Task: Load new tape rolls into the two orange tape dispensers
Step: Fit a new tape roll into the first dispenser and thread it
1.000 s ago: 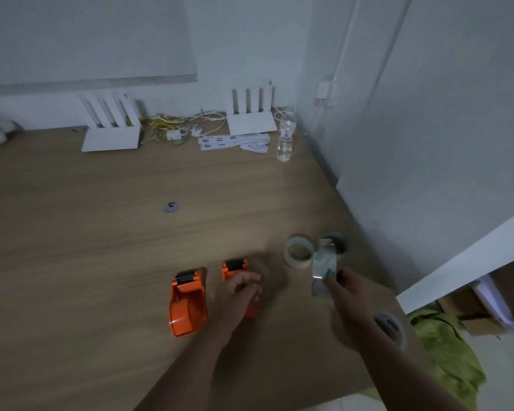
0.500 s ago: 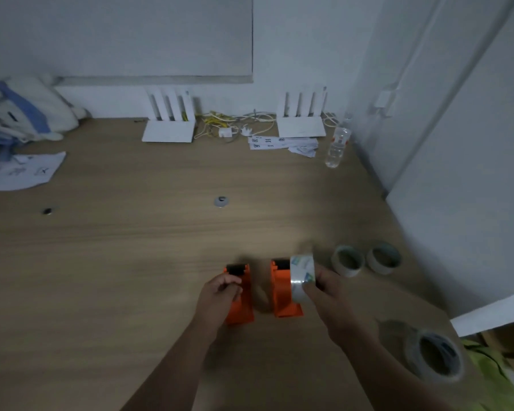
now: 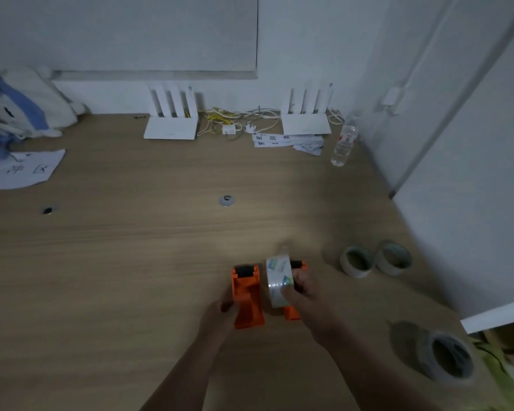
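Two orange tape dispensers stand side by side on the wooden table, near its front. My left hand (image 3: pixel 220 317) grips the near end of the left dispenser (image 3: pixel 247 295). My right hand (image 3: pixel 304 295) pinches a clear tape roll (image 3: pixel 277 280) with a printed label, held upright over the right dispenser (image 3: pixel 293 312), which is mostly hidden behind the roll and hand. Two more tape rolls (image 3: pixel 356 261) (image 3: pixel 393 257) lie flat to the right. A bigger roll (image 3: pixel 445 355) sits near the table's front right corner.
At the back wall stand two white routers (image 3: pixel 171 120) (image 3: pixel 306 115) with tangled cables, paper slips and a plastic water bottle (image 3: pixel 343 142). A paper sheet (image 3: pixel 18 169) and a bundle of cloth lie far left. A small metal ring (image 3: pixel 226 200) rests mid-table. A white wall borders the right.
My right hand carried the clear tape roll leftward from beside the spare rolls to above the right dispenser. My left hand slid back to the near end of the left dispenser. The camera panned.
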Demonstrator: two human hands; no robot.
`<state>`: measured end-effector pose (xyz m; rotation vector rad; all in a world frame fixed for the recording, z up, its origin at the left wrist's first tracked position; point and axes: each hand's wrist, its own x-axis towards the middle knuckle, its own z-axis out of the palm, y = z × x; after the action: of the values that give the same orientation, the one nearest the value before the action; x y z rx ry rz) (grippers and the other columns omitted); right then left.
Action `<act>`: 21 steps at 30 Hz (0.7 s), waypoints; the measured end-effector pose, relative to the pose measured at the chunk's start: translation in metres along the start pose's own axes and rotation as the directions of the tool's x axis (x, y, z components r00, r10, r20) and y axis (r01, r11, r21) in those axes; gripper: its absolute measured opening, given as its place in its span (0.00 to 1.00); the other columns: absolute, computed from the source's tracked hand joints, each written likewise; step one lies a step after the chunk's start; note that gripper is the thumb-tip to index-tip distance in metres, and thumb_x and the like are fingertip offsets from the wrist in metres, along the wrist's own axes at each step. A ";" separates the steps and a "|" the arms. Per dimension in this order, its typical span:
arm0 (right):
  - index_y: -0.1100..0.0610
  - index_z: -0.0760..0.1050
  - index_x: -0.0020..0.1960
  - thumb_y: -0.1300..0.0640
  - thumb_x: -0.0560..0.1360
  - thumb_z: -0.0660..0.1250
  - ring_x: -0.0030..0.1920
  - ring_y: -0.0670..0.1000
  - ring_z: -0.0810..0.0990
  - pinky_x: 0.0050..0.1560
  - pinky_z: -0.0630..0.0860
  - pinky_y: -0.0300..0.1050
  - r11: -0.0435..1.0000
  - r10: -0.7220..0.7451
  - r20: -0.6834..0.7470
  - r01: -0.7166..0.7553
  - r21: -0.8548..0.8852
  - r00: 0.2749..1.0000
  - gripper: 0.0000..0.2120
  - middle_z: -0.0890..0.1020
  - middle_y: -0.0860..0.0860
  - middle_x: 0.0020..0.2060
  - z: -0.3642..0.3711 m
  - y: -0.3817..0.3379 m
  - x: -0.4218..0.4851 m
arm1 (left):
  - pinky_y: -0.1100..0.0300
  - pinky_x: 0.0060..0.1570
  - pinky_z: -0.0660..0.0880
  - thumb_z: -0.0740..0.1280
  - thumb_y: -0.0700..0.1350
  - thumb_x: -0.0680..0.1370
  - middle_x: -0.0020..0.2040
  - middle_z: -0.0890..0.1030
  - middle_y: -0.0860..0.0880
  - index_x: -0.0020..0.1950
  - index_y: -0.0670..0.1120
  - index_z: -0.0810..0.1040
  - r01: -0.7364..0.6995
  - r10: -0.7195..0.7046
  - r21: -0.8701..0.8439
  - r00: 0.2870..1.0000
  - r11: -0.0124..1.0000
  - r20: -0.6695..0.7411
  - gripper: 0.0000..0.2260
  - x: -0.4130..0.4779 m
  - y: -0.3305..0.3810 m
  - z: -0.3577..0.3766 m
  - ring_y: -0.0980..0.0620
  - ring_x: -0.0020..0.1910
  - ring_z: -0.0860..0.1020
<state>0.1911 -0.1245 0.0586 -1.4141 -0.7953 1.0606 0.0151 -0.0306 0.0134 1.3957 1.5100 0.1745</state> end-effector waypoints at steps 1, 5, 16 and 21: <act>0.58 0.79 0.52 0.62 0.73 0.64 0.41 0.47 0.81 0.39 0.77 0.40 1.000 -0.008 0.009 0.008 -0.003 1.000 0.09 0.84 0.49 0.41 0.002 -0.001 -0.001 | 0.59 0.36 0.68 0.66 0.49 0.78 0.44 0.84 0.43 0.53 0.42 0.82 -0.017 0.017 0.008 1.000 1.000 0.021 0.12 0.000 0.001 0.001 0.48 0.41 0.78; 0.53 0.79 0.51 0.62 0.73 0.63 0.41 0.42 0.82 0.38 0.77 0.38 1.000 -0.007 -0.002 0.007 -0.016 1.000 0.10 0.86 0.46 0.40 0.011 0.000 -0.002 | 0.68 0.33 0.72 0.63 0.40 0.80 0.55 0.83 0.39 0.59 0.39 0.80 -0.030 0.033 -0.059 0.998 0.998 0.051 0.11 -0.002 0.009 0.007 0.48 0.46 0.78; 0.66 0.74 0.45 0.56 0.77 0.64 0.38 0.48 0.77 0.36 0.73 0.42 0.998 0.041 -0.028 -0.043 -0.055 0.999 0.12 0.78 0.53 0.37 0.024 0.006 0.002 | 0.71 0.28 0.74 0.60 0.42 0.81 0.55 0.82 0.37 0.61 0.37 0.78 0.049 -0.016 -0.299 0.994 0.953 0.112 0.13 -0.008 0.018 0.009 0.44 0.46 0.81; 0.64 0.76 0.50 0.48 0.75 0.66 0.40 0.49 0.77 0.38 0.75 0.45 0.998 0.058 -0.015 -0.058 -0.018 0.998 0.18 0.79 0.53 0.40 0.028 0.007 0.002 | 0.68 0.28 0.75 0.61 0.40 0.80 0.41 0.84 0.44 0.50 0.41 0.81 -0.005 0.032 -0.419 0.998 0.908 0.058 0.09 -0.015 0.031 0.001 0.54 0.33 0.82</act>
<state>0.1651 -0.1127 0.0529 -1.4661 -0.7590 1.0883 0.0332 -0.0339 0.0426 1.0585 1.3106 0.4362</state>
